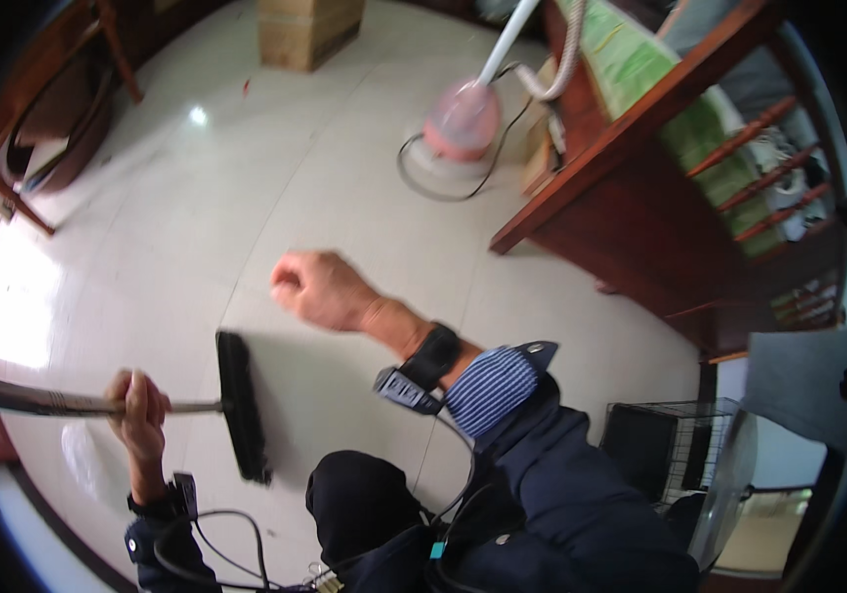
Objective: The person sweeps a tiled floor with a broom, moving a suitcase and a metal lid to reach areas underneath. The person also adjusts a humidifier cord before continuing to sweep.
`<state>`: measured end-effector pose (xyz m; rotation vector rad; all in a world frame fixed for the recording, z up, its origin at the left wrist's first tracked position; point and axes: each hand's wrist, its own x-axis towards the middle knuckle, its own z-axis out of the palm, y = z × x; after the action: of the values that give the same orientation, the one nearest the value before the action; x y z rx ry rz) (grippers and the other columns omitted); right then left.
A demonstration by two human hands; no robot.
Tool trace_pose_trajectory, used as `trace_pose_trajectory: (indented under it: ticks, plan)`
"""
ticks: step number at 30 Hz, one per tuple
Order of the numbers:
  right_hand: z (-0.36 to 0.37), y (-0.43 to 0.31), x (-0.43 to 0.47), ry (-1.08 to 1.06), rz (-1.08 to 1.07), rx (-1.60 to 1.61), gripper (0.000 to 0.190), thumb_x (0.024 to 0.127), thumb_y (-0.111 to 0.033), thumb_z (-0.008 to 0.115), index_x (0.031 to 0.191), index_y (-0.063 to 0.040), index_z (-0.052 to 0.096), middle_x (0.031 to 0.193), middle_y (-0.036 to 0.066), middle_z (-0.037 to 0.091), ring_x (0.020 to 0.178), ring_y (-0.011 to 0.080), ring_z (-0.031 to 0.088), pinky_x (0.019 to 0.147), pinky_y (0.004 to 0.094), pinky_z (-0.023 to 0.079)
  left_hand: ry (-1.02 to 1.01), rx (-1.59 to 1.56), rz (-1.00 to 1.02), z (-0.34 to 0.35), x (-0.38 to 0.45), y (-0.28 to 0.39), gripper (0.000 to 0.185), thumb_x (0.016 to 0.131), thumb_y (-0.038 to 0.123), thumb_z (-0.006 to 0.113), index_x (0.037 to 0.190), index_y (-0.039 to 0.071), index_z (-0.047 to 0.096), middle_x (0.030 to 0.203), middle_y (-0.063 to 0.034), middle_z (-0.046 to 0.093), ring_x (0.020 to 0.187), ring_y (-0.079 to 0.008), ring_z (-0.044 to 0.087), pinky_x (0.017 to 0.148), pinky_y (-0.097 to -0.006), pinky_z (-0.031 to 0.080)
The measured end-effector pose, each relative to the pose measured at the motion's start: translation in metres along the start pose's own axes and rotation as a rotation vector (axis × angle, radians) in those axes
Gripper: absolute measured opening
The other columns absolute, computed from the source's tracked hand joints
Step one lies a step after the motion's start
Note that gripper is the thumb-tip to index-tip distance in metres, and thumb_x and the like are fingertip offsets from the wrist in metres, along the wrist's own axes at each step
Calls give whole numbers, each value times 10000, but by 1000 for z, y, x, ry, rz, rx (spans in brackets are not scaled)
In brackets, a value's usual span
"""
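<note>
My left hand grips the handle of a broom, low down near its head. That handle runs off toward the left edge of the view. The broom's black head is over the pale tiled floor, to the right of my left hand. My right hand is raised over the floor with its fingers curled into a loose fist, and I see nothing in it. It is apart from the broom. Each wrist wears a black strap with a small device, and cables run from there toward my body.
A pink garment steamer with a looped cord stands by a wooden bed frame. Farther off is a cardboard box. A brown basket sits near wooden legs at left. White plastic lies at lower left; a wire cage is at right.
</note>
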<state>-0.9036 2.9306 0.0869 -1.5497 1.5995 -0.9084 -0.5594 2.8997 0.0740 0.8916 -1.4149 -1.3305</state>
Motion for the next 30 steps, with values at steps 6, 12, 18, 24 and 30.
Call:
trace_pose_trajectory:
  ticks: [6,12,18,24,30]
  plan:
    - [-24,-58,6,-106,-60,-136,229,909,-204,620,996,2,669,939,144,728,877,273,694,815,378,545,65,-68,-75,-18,2,-8,310,1033,147,547,737,83,481,567,21,425,394,-41,320,396,-241,345]
    - [-39,-78,-3,-126,-13,-151,222,858,-183,612,961,1,683,910,186,719,844,324,693,771,413,538,105,-49,-72,-44,-4,-20,309,1032,178,548,748,67,494,531,33,384,397,-59,312,415,-257,353]
    - [-27,-92,-9,-328,-137,-145,200,872,-163,631,962,10,674,888,168,717,831,294,695,769,375,539,199,-15,-65,-40,-3,-12,270,1027,192,556,798,50,538,529,20,393,432,-76,358,481,-264,395]
    - [5,-108,4,-482,-271,15,179,863,-148,631,907,22,661,794,161,709,740,315,693,722,385,546,418,53,-123,-50,-22,0,216,1031,178,534,857,51,547,637,32,353,599,-91,373,665,-283,418]
    - [50,-83,0,-491,-253,340,148,864,-136,625,879,8,659,755,172,697,716,320,695,689,417,540,515,-26,-108,-85,-57,17,218,1047,204,502,911,49,571,617,34,307,555,-79,293,582,-267,326]
